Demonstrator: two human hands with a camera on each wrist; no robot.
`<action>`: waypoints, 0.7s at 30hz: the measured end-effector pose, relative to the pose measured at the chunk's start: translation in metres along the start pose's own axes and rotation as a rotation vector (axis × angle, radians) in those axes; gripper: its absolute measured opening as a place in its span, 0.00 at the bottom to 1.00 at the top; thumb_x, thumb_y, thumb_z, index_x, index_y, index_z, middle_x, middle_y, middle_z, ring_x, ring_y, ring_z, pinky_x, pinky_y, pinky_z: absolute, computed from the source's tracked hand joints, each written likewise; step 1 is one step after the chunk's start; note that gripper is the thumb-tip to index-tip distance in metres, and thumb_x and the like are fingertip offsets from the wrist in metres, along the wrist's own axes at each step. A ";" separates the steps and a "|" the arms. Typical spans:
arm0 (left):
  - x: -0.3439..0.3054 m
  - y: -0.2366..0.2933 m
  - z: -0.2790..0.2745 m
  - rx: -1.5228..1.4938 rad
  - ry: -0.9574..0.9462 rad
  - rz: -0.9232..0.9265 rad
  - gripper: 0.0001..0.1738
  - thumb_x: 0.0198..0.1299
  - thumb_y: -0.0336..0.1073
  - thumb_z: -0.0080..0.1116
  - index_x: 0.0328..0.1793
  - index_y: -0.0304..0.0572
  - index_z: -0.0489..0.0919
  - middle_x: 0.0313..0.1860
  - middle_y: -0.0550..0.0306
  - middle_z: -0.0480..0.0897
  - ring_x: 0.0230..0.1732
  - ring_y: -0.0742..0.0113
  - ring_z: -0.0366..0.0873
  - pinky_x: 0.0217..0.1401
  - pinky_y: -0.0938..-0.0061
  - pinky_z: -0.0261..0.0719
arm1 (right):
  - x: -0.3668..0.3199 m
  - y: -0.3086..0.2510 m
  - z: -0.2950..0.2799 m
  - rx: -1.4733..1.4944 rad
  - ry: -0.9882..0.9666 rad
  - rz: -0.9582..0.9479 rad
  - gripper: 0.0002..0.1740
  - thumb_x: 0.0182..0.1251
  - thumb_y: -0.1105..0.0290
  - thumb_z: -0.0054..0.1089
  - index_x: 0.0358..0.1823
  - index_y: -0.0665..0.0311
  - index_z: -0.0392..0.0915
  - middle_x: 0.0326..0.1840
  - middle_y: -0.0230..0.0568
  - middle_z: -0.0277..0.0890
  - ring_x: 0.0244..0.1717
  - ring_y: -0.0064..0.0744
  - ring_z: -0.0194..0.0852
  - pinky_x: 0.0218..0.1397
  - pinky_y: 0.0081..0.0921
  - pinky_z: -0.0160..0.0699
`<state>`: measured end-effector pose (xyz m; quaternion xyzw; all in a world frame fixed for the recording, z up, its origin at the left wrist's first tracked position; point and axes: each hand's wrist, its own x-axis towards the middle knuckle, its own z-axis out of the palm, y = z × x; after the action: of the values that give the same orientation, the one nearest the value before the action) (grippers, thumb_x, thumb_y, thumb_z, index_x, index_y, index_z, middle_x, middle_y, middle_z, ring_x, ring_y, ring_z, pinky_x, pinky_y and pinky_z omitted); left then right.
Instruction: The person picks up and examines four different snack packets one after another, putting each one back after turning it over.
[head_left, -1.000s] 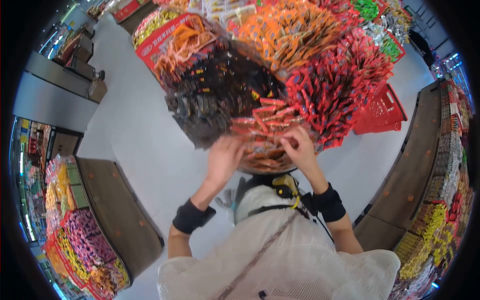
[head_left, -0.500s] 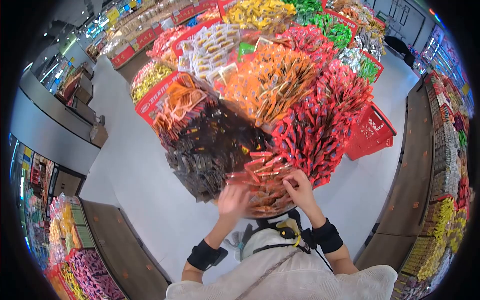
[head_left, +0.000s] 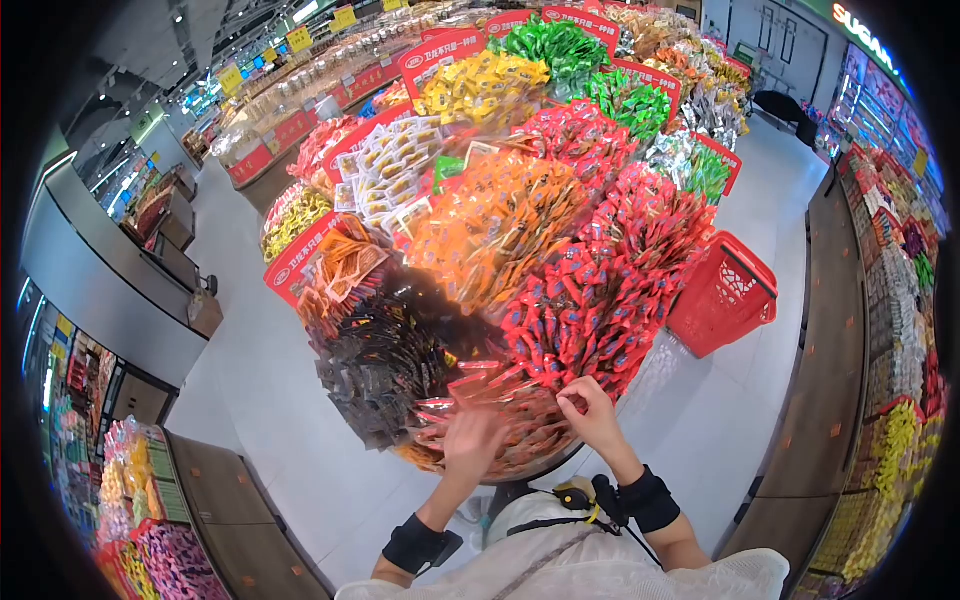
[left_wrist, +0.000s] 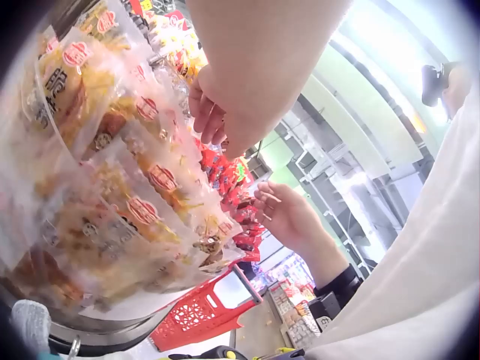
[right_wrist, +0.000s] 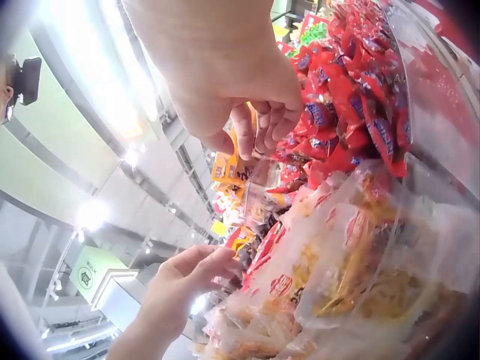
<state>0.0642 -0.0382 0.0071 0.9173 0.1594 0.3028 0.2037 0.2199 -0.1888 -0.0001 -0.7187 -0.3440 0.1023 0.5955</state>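
Note:
My left hand, blurred in the head view, is over a pile of clear snack packets with red print at the front of a round display. Loosely bent fingers and nothing held show in the left wrist view, where the hand is beside the packets. At the pile's right edge is my right hand, thumb near its bent fingertips, close to red packets. The right wrist view shows this hand above the packets, with no packet between its fingers.
Black packets lie left of the pile, orange packets behind it. A red shopping basket stands right of the display. Shelving runs along the right, and a wooden stand is at lower left.
The head view has tilted up, showing more of the display and store. Relative to the clear packets, both hands have shifted right; the left now lies over the pile instead of its left edge.

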 end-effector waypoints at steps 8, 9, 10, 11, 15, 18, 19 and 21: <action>0.015 0.051 0.040 0.075 -0.021 -0.009 0.14 0.48 0.32 0.61 0.42 0.41 0.76 0.38 0.52 0.76 0.43 0.53 0.72 0.45 0.64 0.70 | -0.011 0.025 -0.077 0.001 -0.002 -0.029 0.05 0.55 0.75 0.58 0.33 0.67 0.75 0.35 0.38 0.70 0.32 0.28 0.71 0.33 0.21 0.71; 0.016 0.058 0.046 0.100 -0.027 -0.031 0.14 0.48 0.31 0.61 0.43 0.41 0.76 0.39 0.52 0.76 0.43 0.53 0.72 0.45 0.64 0.70 | -0.013 0.029 -0.088 -0.001 0.009 -0.031 0.05 0.55 0.75 0.58 0.33 0.66 0.75 0.35 0.38 0.70 0.33 0.28 0.71 0.33 0.21 0.71; 0.018 0.066 0.051 0.104 -0.068 -0.086 0.18 0.48 0.32 0.60 0.47 0.40 0.74 0.43 0.50 0.74 0.47 0.52 0.71 0.49 0.63 0.69 | -0.015 0.033 -0.100 -0.002 0.020 -0.034 0.05 0.55 0.75 0.58 0.33 0.66 0.75 0.34 0.38 0.70 0.33 0.29 0.71 0.34 0.21 0.71; 0.020 0.074 0.059 0.102 -0.046 -0.089 0.19 0.48 0.32 0.61 0.48 0.40 0.73 0.45 0.49 0.74 0.48 0.51 0.70 0.50 0.62 0.69 | -0.017 0.037 -0.111 -0.004 0.032 -0.038 0.04 0.55 0.75 0.58 0.33 0.66 0.75 0.34 0.38 0.70 0.34 0.29 0.71 0.34 0.21 0.71; 0.025 0.100 0.090 0.083 -0.028 -0.113 0.24 0.49 0.35 0.59 0.54 0.40 0.70 0.52 0.47 0.71 0.54 0.50 0.67 0.56 0.60 0.65 | -0.025 0.057 -0.154 0.009 0.048 -0.017 0.04 0.55 0.74 0.58 0.32 0.65 0.75 0.33 0.38 0.70 0.33 0.28 0.70 0.34 0.21 0.68; 0.032 0.119 0.109 0.070 0.013 -0.096 0.24 0.48 0.34 0.60 0.53 0.39 0.70 0.52 0.48 0.71 0.55 0.50 0.67 0.57 0.60 0.65 | -0.029 0.066 -0.180 0.025 0.061 0.005 0.04 0.55 0.74 0.59 0.31 0.65 0.75 0.33 0.37 0.70 0.32 0.28 0.69 0.34 0.21 0.67; 0.035 0.125 0.113 0.065 0.026 -0.092 0.23 0.48 0.33 0.60 0.53 0.39 0.70 0.52 0.48 0.71 0.55 0.50 0.67 0.57 0.59 0.65 | -0.030 0.069 -0.188 0.020 0.069 0.005 0.04 0.55 0.74 0.58 0.31 0.65 0.75 0.33 0.37 0.70 0.32 0.28 0.69 0.34 0.21 0.67; 0.038 0.135 0.120 0.056 0.041 -0.092 0.23 0.48 0.33 0.60 0.52 0.39 0.70 0.52 0.48 0.71 0.55 0.49 0.67 0.58 0.59 0.65 | -0.031 0.074 -0.200 0.012 0.085 0.007 0.03 0.55 0.74 0.58 0.31 0.65 0.75 0.32 0.37 0.70 0.31 0.27 0.69 0.34 0.20 0.67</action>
<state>0.1910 -0.1728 0.0016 0.9078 0.2141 0.3074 0.1885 0.3359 -0.3686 -0.0229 -0.7200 -0.3151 0.0760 0.6136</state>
